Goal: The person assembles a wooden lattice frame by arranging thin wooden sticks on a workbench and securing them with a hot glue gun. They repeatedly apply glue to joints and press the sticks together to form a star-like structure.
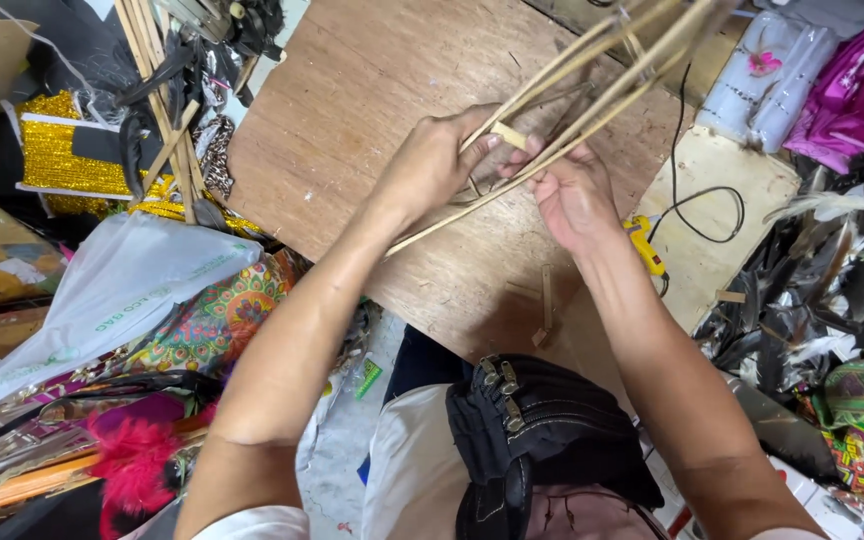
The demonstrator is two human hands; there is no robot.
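Black waist pouch point(542, 430), with its metal zipper pulls, lies closest to the camera, at the person's lap; both forearms reach away from it over the wooden board surface point(352, 110). Left hand point(432, 165) and right hand point(572, 195) meet above the board, each closed around a bundle of thin bamboo sticks point(592, 85). The left fingertips pinch the sticks near a small pale crosspiece point(509, 135); the right fingers are curled about them just beside it. The bundle's long axis runs diagonally, from the lower left end below the left hand up to the far right, where the sticks fan out beyond both hands. The two hands sit nearly touching, with the left slightly farther up the sticks. A yellow tool point(644, 245) rests by the right wrist.
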